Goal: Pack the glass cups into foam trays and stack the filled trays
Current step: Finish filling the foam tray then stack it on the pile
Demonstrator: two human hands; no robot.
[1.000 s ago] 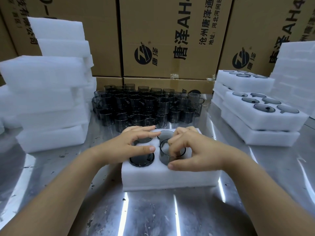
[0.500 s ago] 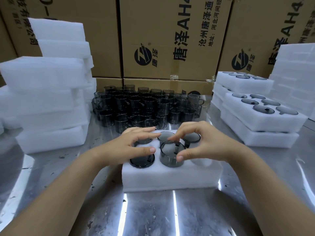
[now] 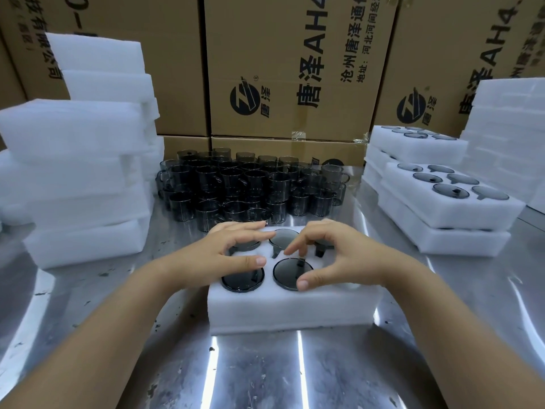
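Note:
A white foam tray [image 3: 289, 311] lies on the steel table in front of me. Dark glass cups sit sunk in its pockets: one at the front left [image 3: 241, 280], one in the front middle [image 3: 290, 273], one in the back middle [image 3: 283, 236]. My left hand [image 3: 218, 252] rests flat on the tray's left side, over the back-left cup. My right hand [image 3: 345, 255] arches over the front-middle cup, thumb touching its front rim and fingers hovering behind it. That cup sits flush with the foam. The tray's right pockets are mostly hidden by my right hand.
Several loose dark cups [image 3: 250, 184] crowd the table behind the tray. Empty foam trays [image 3: 76, 172] are piled at the left. Filled trays [image 3: 442, 208] are stacked at the right, with more foam [image 3: 507, 128] behind. Cardboard boxes [image 3: 295, 69] wall off the back.
My right hand pushed the front-middle cup down from standing proud of its pocket to flush with the foam, and its fingers have loosened. The left hand stayed in place.

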